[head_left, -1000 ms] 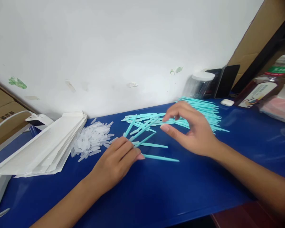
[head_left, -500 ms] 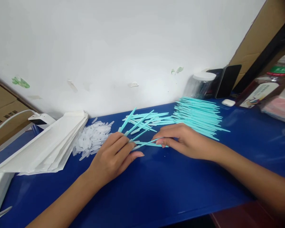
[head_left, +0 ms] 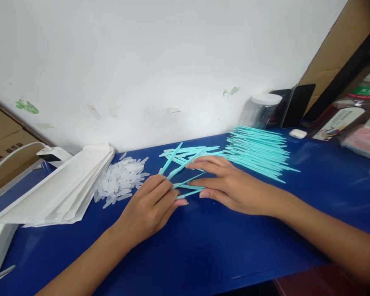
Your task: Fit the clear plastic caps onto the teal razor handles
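My left hand (head_left: 152, 201) is closed on several slim turquoise eyebrow razors (head_left: 188, 162), which fan out between its fingers and point up and to the right. My right hand (head_left: 231, 185) reaches in from the other side, thumb and fingers apart, its fingertips at the far ends of the held razors. Behind both hands lies a loose, crossed group of the same razors (head_left: 169, 152). A large pile of razors (head_left: 255, 150) lies beyond my right hand. Left of my left hand is a heap of small translucent blade caps (head_left: 120, 176).
On the blue table (head_left: 203, 250), white paper sleeves (head_left: 70, 181) lie at the left beside a white device (head_left: 54, 154) with a cable. At the back right stand a clear jar (head_left: 260, 109), a dark phone (head_left: 297, 105), a white earbud case (head_left: 297, 133) and a bottle (head_left: 342, 117). A wall rises behind.
My right hand has released the single razor it pinched, and its fingers have spread over the ends of the fan. My left hand keeps its hold, with the razors shifted slightly right.
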Demonstrator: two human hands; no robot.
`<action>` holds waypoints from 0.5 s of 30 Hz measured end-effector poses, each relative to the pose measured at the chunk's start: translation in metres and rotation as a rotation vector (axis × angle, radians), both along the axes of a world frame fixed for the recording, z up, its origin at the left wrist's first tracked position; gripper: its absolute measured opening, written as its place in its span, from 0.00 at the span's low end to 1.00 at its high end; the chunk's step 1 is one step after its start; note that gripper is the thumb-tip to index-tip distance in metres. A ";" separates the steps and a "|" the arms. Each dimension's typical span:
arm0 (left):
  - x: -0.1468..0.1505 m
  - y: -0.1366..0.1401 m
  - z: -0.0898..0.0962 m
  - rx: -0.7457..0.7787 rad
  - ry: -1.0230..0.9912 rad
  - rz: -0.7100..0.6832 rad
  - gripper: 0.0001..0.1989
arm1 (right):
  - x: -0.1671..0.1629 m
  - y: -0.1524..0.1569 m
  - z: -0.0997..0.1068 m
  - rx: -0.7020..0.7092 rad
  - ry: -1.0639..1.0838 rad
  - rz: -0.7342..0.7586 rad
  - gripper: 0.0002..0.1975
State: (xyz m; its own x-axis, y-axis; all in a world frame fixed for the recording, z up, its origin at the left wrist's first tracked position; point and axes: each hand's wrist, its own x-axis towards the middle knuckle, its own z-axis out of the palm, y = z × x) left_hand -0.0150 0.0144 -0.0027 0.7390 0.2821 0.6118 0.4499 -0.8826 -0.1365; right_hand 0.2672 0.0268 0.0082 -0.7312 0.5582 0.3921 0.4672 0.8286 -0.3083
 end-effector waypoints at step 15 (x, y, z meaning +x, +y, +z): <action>0.002 0.000 -0.003 -0.038 0.204 0.081 0.11 | -0.003 0.006 -0.006 0.073 0.103 0.085 0.12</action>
